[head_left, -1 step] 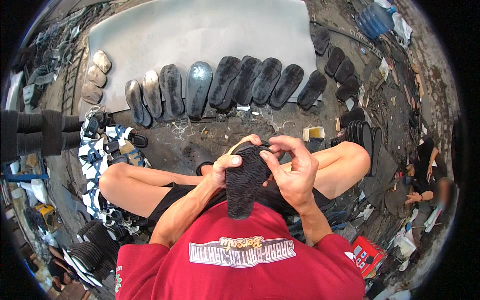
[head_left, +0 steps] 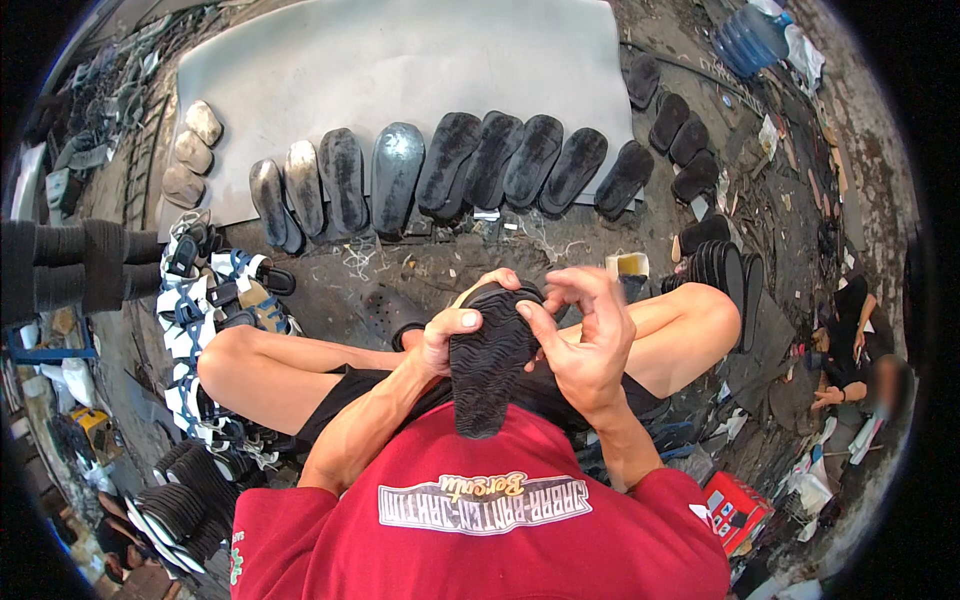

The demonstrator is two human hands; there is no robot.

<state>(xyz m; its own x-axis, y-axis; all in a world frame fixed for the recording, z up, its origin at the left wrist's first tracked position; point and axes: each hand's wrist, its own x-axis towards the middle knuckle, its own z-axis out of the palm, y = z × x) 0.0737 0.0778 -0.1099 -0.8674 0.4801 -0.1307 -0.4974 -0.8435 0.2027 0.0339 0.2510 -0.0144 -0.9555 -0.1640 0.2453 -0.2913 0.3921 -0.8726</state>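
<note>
A black shoe sole [head_left: 490,365] with a wavy ridged tread hangs in front of my red shirt, its narrower end pointing down toward me. My left hand [head_left: 455,330] is closed round its upper left side, thumb laid on the tread and fingers over the far end. At the upper right edge, my right hand [head_left: 585,335] has its thumb against the sole. The right index and middle fingers are bent above that edge and slightly blurred. What lies behind the sole is hidden.
A row of dark shoe soles [head_left: 540,160] lies along a large grey sheet [head_left: 400,60]. White-strapped sandals [head_left: 185,310] are piled left, with stacked soles [head_left: 190,500] nearer. A yellowish container [head_left: 628,266] stands beyond my right knee; a red box [head_left: 737,510] sits right. Another person [head_left: 855,320] is far right.
The fingers of my right hand have lifted slightly from the sole's upper edge. My left hand and the sole have barely moved.
</note>
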